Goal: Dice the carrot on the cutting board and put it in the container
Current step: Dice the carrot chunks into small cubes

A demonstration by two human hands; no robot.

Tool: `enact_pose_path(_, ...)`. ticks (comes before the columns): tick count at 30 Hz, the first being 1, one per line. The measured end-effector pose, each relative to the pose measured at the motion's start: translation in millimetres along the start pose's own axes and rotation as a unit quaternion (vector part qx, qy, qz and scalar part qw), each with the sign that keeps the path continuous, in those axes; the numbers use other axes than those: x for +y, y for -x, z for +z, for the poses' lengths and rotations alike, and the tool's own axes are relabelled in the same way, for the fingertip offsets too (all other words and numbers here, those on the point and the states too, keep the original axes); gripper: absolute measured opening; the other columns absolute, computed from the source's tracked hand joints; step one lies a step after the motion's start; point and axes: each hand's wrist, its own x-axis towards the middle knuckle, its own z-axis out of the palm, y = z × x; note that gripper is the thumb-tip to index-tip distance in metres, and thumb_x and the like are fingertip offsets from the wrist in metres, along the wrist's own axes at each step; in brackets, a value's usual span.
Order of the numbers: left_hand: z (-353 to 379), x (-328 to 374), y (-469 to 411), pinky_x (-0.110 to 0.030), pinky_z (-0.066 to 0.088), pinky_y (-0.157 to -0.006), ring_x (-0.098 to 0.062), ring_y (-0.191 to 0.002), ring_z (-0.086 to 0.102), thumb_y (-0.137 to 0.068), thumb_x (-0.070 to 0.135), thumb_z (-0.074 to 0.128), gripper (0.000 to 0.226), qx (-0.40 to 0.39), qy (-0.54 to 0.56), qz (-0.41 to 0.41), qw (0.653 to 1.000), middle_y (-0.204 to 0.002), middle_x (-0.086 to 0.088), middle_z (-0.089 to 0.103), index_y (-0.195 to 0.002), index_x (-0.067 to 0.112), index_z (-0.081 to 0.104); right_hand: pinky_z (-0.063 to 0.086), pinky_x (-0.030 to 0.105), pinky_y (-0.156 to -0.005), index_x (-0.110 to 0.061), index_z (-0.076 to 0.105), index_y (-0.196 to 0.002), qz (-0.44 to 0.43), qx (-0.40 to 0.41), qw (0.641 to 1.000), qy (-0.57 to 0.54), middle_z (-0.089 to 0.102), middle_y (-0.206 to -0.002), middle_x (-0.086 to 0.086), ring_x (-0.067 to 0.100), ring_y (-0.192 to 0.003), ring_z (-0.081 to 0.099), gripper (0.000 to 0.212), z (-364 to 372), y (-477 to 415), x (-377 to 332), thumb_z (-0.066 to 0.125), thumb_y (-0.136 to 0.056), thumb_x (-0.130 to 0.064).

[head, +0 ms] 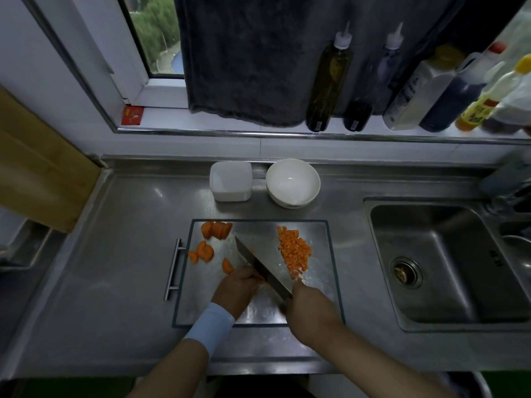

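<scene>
Right hand (311, 308) grips knife (260, 265) (handle hidden in fist); left hand (237, 290) pins carrot piece (261, 278) under curled fingers, barely visible.

We have a single wide-angle view, worn on the person's head, facing forward and steeply down onto the grey stainless-steel counter (129, 225). It sits close above the rectangular dark-rimmed cutting board (319, 282), which holds the centre. The white window ledge (161, 119) bends across the top, and the steel sink (431, 268) lies at the right.
</scene>
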Motion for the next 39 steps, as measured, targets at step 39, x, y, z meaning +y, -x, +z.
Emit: enact_pose_path(39,-7,20,-39,0.002,0.026,-0.079,-0.007,-0.099,0.056,-0.095,0.021,0.052,0.022,-0.055,0.013,-0.144,0.988,-0.11,0.007,0.063,-0.106,0.023,0.071,0.044,0.028,-0.074,-0.015,0.058,-0.108,0.049,0.039,0.995,-0.077,0.066,-0.111,0.009,0.026,-0.099,0.063,0.022,-26,-30,8,0.05,-0.096,-0.032)
